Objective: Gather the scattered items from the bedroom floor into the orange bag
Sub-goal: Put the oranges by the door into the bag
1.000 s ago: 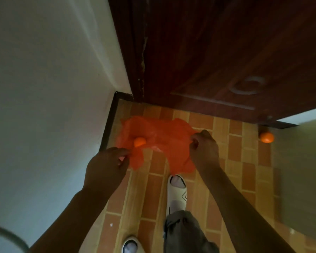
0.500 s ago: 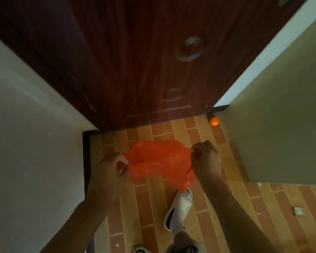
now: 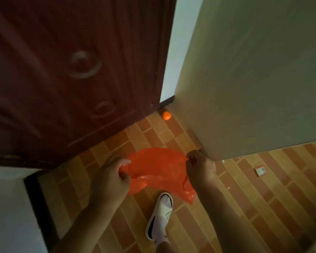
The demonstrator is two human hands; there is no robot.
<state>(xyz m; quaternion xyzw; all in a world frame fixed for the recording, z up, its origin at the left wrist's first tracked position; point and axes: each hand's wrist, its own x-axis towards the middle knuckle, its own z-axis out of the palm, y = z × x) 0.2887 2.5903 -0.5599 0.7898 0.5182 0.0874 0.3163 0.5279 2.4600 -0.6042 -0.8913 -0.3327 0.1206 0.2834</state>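
A: While both hands stretch it out above the tiled floor (image 3: 263, 189), the orange bag (image 3: 159, 167) is the biggest task thing in view. It hangs over the person's slippered foot (image 3: 161, 212), thin, crinkled and see-through, one corner drooping low on the right.

B: So which step would this be?

A: Opening the mouth, by the look of it. The person's left hand (image 3: 109, 178) pinches one edge of the plastic with curled fingers, and the right hand (image 3: 201, 167) pinches the opposite edge, so the film sags between them.

B: Anything in it yet?

A: A rounder, brighter bulge shows low in the bag near the left hand, possibly a small ball, but through the plastic that cannot be told for sure.

B: And what is left on the floor?

A: An orange ball (image 3: 166, 115) sits well ahead in the corner, between the foot of the dark red door (image 3: 71, 79) and the pale wall (image 3: 254, 79). Smaller still, a little flat white card (image 3: 260, 170) lies to the right on the tiles, well apart from the bag.

B: The next move, then?

A: Probably stepping toward that corner, freeing one hand to pick up the ball while the other keeps the mouth wide. The film looks flimsy, so it could fall shut once one edge is let go.
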